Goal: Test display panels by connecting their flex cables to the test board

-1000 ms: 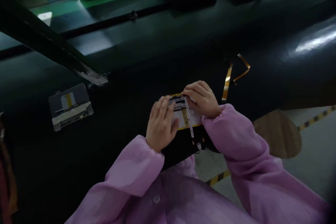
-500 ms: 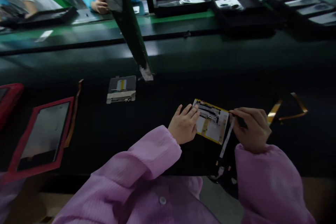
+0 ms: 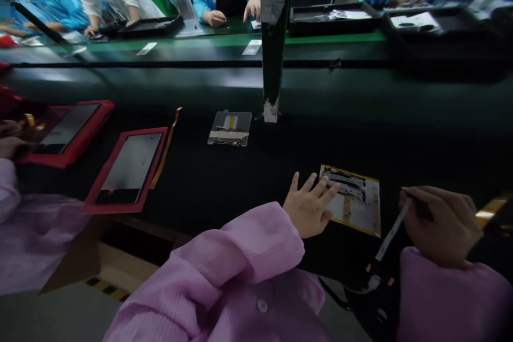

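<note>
My left hand [image 3: 310, 206] has its fingers spread, with the fingertips over the left edge of a flat electronic panel [image 3: 352, 197] with yellow tape round its border. Whether they press on it I cannot tell. To the right of the panel and apart from it, my right hand [image 3: 441, 224] pinches the top end of a narrow pale strip [image 3: 393, 235]. That strip slants down to small dark parts with copper-coloured bits at the table's front edge; how they are joined is unclear.
A similar panel [image 3: 230, 128] lies near a green post [image 3: 273, 53]. Leftward are a copper-coloured ribbon [image 3: 165, 149] and screens on red sheets [image 3: 114, 200]. A neighbour's hand [image 3: 10, 141] is at far left. Black trays [image 3: 334, 26] and people in blue are across the bench.
The view has swung left, so things sit further right. My right hand has drawn away from the panel's right edge with the strip; my left fingers have spread wider.
</note>
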Demonstrator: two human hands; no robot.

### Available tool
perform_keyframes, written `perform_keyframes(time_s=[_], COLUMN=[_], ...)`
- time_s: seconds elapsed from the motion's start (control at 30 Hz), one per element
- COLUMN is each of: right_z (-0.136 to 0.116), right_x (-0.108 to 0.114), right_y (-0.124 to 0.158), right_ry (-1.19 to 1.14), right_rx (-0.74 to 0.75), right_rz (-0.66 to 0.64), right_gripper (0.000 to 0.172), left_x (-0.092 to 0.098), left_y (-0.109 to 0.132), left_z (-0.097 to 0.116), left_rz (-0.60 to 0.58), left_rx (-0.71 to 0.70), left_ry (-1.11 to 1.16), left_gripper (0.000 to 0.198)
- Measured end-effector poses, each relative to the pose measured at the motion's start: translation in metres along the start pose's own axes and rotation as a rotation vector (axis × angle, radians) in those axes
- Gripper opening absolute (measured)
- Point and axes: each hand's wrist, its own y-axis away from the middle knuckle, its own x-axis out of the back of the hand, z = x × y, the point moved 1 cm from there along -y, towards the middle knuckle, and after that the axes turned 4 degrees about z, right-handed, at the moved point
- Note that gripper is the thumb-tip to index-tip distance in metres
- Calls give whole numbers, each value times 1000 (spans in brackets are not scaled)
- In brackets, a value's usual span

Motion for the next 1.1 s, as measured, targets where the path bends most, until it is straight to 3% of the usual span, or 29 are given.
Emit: perform_keyframes(time_s=[0.07, 0.13, 0.2, 0.27, 0.33, 0.4, 0.53, 0.57, 0.6, 0.67, 0.8, 0.87, 1.1], right_z=[2, 4, 7, 9, 9, 6, -14, -21, -27, -40, -58, -62, -65], right_x=[-2, -5, -8, -10, -12, -12, -4, -2, 1, 6, 11, 10, 7], right_y=[1, 4, 7, 10, 12, 11, 13, 16, 18, 25, 37, 39, 37], right_ry=[10, -9, -29, -29, -19, -12, -102, -165, -233, -356, -539, -611, -736], right_rx=[-8, 2, -5, -13, -18, -60, -350, -454, -577, -822, -1246, -1385, -1451], right_rz=[-13, -25, -21, -33, -58, -118, -214, -218, -213, -185, -103, -51, 92], right_gripper=[10, 10, 6, 5, 7, 8, 15, 18, 21, 28, 41, 46, 44], left_x=[10, 29, 55, 78, 89, 82, 42, 33, 26, 21, 27, 30, 19], left_y=[3, 5, 8, 12, 15, 18, 29, 30, 30, 26, 8, 0, -14], left_z=[-14, -42, -79, -114, -128, -116, -42, -23, -7, 14, 25, 23, 16], left_rz=[17, 131, 360, 565, 573, 467, 212, 130, 24, -80, -103, -106, -60], left_rx=[9, 60, 196, 469, 531, 470, 367, 396, 510, 694, 896, 960, 961], left_ry=[110, 193, 156, 77, 93, 169, 403, 523, 759, 1042, 1162, 1189, 1164], left_gripper=[63, 61, 48, 43, 39, 37, 57, 61, 66, 70, 71, 69, 33])
